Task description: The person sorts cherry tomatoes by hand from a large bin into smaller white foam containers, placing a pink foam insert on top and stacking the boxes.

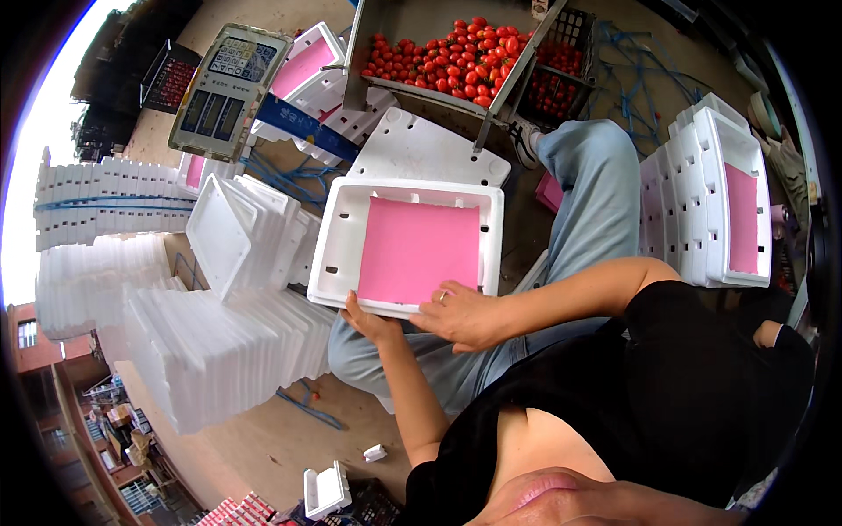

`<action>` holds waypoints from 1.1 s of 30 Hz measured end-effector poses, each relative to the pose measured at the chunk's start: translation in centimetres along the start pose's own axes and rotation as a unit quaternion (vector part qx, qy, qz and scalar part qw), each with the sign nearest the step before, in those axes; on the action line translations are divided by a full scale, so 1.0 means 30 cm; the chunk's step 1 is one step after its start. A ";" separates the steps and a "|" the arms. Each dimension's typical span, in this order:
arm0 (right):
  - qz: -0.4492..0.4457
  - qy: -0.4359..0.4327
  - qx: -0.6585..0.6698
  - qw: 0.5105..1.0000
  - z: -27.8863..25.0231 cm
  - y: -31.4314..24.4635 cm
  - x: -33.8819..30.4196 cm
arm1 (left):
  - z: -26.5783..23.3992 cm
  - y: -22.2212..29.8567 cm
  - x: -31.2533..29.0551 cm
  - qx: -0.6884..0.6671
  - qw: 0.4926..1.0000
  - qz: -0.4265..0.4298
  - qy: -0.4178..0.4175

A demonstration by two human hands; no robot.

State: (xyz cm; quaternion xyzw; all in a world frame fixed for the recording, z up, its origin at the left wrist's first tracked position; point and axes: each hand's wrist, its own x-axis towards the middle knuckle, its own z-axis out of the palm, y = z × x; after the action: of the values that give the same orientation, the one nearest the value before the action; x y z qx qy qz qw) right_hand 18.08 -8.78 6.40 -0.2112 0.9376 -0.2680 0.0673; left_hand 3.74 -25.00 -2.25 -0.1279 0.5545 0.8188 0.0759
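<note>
A white foam box [345, 241] lies tilted on my lap, its open side up, with a sheet of pink paper [421, 250] lining its bottom. My left hand [372, 325] grips the near left corner, thumb over the rim and fingers beneath. Along the near rim, my right hand [462, 317] is closed around the edge, its upper fingers bent over by the paper's near edge. Part of its grip is hidden. Just beyond the box is a white foam board [421, 145].
Red cherry tomatoes [456, 61] fill part of a metal tray [421, 95] ahead, near a digital scale display [230, 92]. Stacked foam lids [228, 351] stand at left, with stacked foam boxes [702, 193] at right. Blue straps [289, 180] and black crates [561, 66] lie around.
</note>
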 end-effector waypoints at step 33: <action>-0.002 0.169 -0.115 0.979 0.211 0.645 0.063 | 1.197 0.003 0.756 0.811 0.414 0.388 -0.142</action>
State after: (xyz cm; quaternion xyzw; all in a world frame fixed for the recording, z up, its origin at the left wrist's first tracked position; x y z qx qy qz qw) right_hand 10.92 2.24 -9.25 -0.1715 0.9595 -0.1904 -0.1170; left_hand -22.46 7.87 3.84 0.3403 0.9325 -0.0626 -0.1038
